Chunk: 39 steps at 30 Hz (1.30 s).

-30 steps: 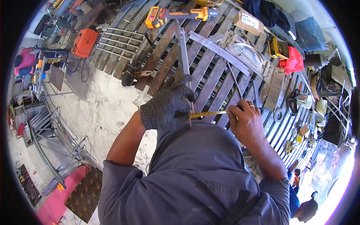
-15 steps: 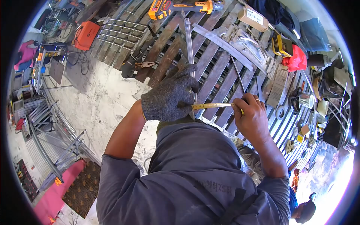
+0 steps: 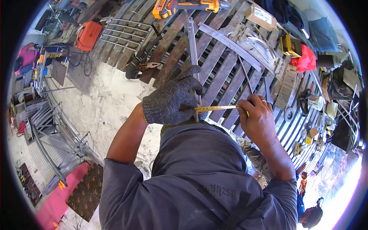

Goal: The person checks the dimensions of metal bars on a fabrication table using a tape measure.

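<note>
My left hand point(image 3: 170, 97), in a dark grey knitted glove, is closed around the lower part of a long silver metal bar point(image 3: 193, 42). The bar runs away from my body over the slats. A yellow tape measure blade point(image 3: 216, 108) stretches sideways from the gloved fingers across to my right hand point(image 3: 257, 119). That hand is bare, with a ring on one finger, and its fingers pinch the blade's other end. The tape's case, if it is there, is hidden in the palm. Where the blade meets the glove, its tip is covered.
A slatted wooden pallet surface point(image 3: 218, 86) lies ahead, bearing a yellow-black power tool point(image 3: 188, 7), a flat metal strip point(image 3: 230, 46), a cardboard box point(image 3: 260, 18) and a red bag point(image 3: 304, 59). An orange case point(image 3: 89, 36) and metal frames point(image 3: 57, 143) stand left. Another person point(image 3: 310, 215) is at lower right.
Both hands keep their hold on the bar and tape. My left hand has shifted very slightly left, and the surroundings have moved a little in view.
</note>
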Available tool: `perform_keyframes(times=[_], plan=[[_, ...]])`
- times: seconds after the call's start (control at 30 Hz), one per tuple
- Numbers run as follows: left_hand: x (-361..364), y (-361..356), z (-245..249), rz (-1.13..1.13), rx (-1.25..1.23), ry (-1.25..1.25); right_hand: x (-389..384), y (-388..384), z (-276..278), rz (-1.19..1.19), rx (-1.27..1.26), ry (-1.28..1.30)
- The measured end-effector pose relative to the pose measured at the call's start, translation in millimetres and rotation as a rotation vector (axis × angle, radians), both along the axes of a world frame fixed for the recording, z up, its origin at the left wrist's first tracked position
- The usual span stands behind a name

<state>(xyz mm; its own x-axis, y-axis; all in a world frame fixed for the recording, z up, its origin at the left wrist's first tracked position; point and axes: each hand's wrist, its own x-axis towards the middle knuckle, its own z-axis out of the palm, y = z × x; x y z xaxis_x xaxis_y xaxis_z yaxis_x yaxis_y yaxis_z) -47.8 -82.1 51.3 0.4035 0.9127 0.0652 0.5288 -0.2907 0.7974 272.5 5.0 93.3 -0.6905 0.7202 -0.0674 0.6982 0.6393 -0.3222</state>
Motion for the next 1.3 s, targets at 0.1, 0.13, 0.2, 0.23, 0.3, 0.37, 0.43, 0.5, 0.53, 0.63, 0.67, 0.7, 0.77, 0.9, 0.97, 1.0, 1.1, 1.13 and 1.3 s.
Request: perform_keyframes(times=[0.1, 0.13, 0.2, 0.23, 0.3, 0.37, 0.43, 0.5, 0.53, 0.63, 0.67, 0.7, 0.77, 0.9, 0.97, 1.0, 1.1, 1.13, 1.3], plan=[[-1, 0, 1, -0.005, 0.024, 0.011, 1, 1, -1, -0.004, -0.011, 0.007], [-1, 1, 1, -0.011, 0.033, 0.009, 2, 0, -2, -0.008, -0.018, 0.008], [-1, 2, 1, -0.017, 0.047, 0.006, 1, 0, 1, -0.006, -0.001, 0.008], [-1, 2, -1, -0.017, 0.052, 0.006, 0, 0, 2, -0.005, 0.008, 0.009], [0, 3, -2, -0.020, 0.078, 0.018, 1, 0, 1, -0.007, 0.018, 0.014], [0, 3, -1, -0.025, 0.119, 0.044, 3, 0, -1, -0.012, 0.018, 0.013], [1, 5, -1, -0.034, 0.105, 0.058, 6, 0, -3, -0.023, 0.005, 0.006], [3, 6, -2, -0.034, 0.108, 0.050, 8, 3, -1, -0.011, 0.000, 0.018], [4, 6, -5, -0.032, 0.118, 0.035, 8, 5, 0, -0.007, -0.003, 0.024], [5, 7, 1, -0.024, 0.097, 0.056, 8, 22, 12, 0.011, 0.025, 0.024], [5, 9, 6, -0.023, 0.084, 0.072, 7, 29, 16, 0.020, 0.037, 0.010], [6, 10, 10, -0.022, 0.088, 0.080, 6, 35, 21, 0.027, 0.050, -0.003], [6, 11, 16, -0.017, 0.102, 0.096, 6, 42, 28, 0.069, 0.101, -0.015], [-1, 13, 21, -0.078, 0.106, 0.132, 8, 24, 17, 0.037, 0.028, 0.009], [-1, 13, 24, -0.083, 0.098, 0.144, 9, 9, 7, 0.015, -0.043, 0.020], [-2, 11, 25, -0.083, 0.064, 0.145, 9, 5, 3, 0.009, -0.055, 0.027], [-2, 5, 25, -0.066, -0.037, 0.122, 10, 0, -3, -0.017, -0.072, 0.040], [-2, 1, 24, -0.043, -0.065, 0.098, 9, 1, -2, -0.022, -0.064, 0.038], [-1, -1, 17, 0.022, 0.138, 0.095, 5, 7, 2, 0.001, -0.036, 0.035]])
